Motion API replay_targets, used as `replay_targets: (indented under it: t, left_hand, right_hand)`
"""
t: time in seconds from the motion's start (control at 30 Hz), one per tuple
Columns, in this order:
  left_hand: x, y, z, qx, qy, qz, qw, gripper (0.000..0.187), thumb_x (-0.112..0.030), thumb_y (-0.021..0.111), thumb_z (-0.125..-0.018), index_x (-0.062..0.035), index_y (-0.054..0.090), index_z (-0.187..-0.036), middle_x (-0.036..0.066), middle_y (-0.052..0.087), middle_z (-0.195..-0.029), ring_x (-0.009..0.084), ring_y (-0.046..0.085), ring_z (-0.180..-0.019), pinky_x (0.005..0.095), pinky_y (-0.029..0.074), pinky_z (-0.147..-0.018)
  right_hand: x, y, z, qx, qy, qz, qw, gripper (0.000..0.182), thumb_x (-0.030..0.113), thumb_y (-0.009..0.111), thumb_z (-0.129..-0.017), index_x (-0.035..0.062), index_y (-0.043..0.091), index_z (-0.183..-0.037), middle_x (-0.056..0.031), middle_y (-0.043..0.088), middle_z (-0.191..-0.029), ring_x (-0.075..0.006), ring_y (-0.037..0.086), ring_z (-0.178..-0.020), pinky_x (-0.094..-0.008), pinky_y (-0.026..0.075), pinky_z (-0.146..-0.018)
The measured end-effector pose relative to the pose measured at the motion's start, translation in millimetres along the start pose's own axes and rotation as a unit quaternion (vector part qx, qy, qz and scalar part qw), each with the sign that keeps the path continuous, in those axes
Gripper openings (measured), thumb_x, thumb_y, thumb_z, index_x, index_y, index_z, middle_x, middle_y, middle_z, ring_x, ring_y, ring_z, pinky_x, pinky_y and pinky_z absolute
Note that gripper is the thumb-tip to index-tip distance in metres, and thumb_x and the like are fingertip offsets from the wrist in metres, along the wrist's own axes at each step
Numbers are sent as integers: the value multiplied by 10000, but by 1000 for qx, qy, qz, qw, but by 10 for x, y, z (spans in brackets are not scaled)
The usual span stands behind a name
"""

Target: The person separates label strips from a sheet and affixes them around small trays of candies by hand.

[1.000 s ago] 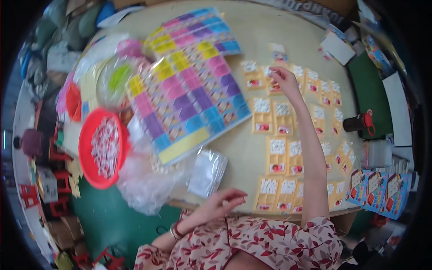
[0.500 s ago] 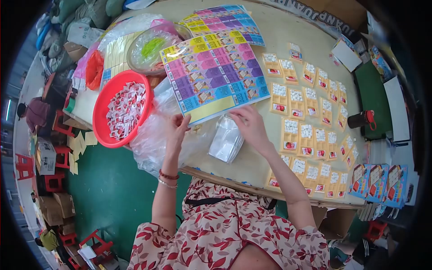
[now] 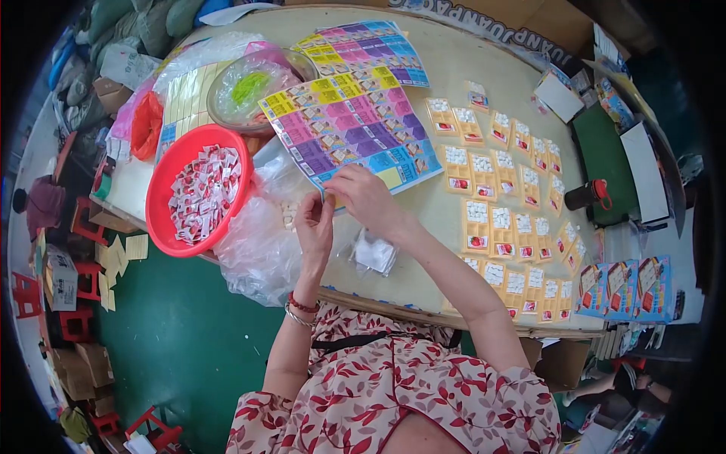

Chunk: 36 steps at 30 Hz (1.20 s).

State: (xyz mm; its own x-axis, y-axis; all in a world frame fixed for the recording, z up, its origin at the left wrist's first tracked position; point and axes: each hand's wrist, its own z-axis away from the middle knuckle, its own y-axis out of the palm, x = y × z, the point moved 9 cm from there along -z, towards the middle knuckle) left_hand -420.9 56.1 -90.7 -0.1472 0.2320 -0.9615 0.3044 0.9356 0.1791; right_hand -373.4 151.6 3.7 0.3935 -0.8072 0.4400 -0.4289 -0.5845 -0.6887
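Observation:
A colourful printed sticker sheet [image 3: 355, 129] in yellow, pink, purple and blue lies on the table, with bare yellowish backing along its lower edge. My left hand [image 3: 314, 227] is pinched at its near left corner, where a bit of blue shows between the fingers. Over that same edge, my right hand [image 3: 364, 198] bends in with fingertips together, close to the left thumb; what they hold is hidden. Below my right hand lie clear plastic sachets [image 3: 374, 256]. A crumpled clear plastic bag [image 3: 261, 253] with small pale pieces is beside my left hand.
At left stands a red basin [image 3: 157, 200] full of small packets, with a clear bowl [image 3: 219, 106] behind it. More sticker sheets [image 3: 404, 53] lie further back. Rows of yellow trays [image 3: 476, 212] with white pieces fill the right side, near a dark bottle [image 3: 582, 197] and printed boxes [image 3: 620, 291].
My right hand has moved left along the sheet's lower edge, from above the sachets to beside my left hand. The left hand stays near the corner, slightly lower. The whole view has shifted a little.

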Motion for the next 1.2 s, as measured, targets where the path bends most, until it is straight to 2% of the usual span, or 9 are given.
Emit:
replay_targets:
  t: [0.43,0.53,0.6,0.73,0.93,1.0,1.03,1.1,1.2]
  left_hand:
    - [-81,152,-181,50,37,-5,998,79,-66,603,-866,-1,576,-902,-53,488,-739,27,413,-647,179,343,-569]
    - [5,89,-185,37,-1,23,999,90,-67,603,-862,3,585,-917,-42,531,-760,29,456,-664,174,372,-596]
    - [109,-10,-178,29,-32,37,998,96,-66,605,-859,1,591,-926,-34,555,-774,32,482,-676,174,390,-612]
    - [449,-375,-227,-12,-63,49,997,100,-76,616,-849,-16,603,-928,-10,590,-804,46,519,-708,194,423,-643]
    - [564,-634,-352,-42,-17,-89,995,206,-133,611,-864,18,577,-1000,45,585,-876,113,533,-761,246,433,-674]
    - [-213,-386,-185,-92,98,-399,907,313,-136,578,-880,49,514,-1124,104,566,-985,178,529,-829,296,427,-753]
    - [-328,-208,-122,-78,96,-395,910,313,-136,578,-880,49,514,-1124,104,566,-985,178,529,-829,296,427,-753]
    - [-256,318,47,107,-16,-237,965,411,-265,464,-911,41,455,-1186,143,558,-1036,215,532,-916,316,425,-799]
    - [-321,1111,659,350,-188,18,917,588,-458,293,-959,29,365,-1280,201,546,-1113,269,535,-1047,346,421,-869]
  right_hand:
    - [-3,-84,-205,60,-82,69,992,126,9,585,-726,16,595,-851,-120,571,-812,-284,559,-840,-357,461,-747]
    - [-245,-170,-228,11,16,-40,999,89,45,584,-786,15,612,-865,-123,593,-785,-237,583,-746,-341,473,-688]
    - [-692,-260,-171,-22,179,-131,975,113,100,564,-843,17,624,-890,-92,625,-751,-147,570,-626,-296,471,-596]
    - [-2152,-1097,494,-225,430,-183,855,141,115,535,-866,7,623,-890,-37,635,-742,-76,539,-575,-223,453,-509]
    - [-2328,-2544,1778,-517,438,-133,724,146,127,535,-884,2,610,-873,-45,601,-710,-90,535,-556,-225,454,-503]
    - [-1704,-2791,1600,-464,279,-147,828,147,111,518,-900,-12,595,-872,-49,590,-699,-98,539,-560,-226,460,-514]
    - [-1404,-2801,1576,-429,277,-128,850,136,95,514,-901,-15,589,-875,-48,591,-704,-104,546,-567,-229,466,-525]
    - [-775,-2671,1528,-347,271,-89,893,125,65,497,-903,-18,588,-885,-52,598,-720,-110,566,-595,-233,476,-546]
    - [-45,-2282,1570,-191,187,-17,963,118,-19,510,-839,4,607,-903,-75,614,-766,-153,605,-648,-255,488,-558]
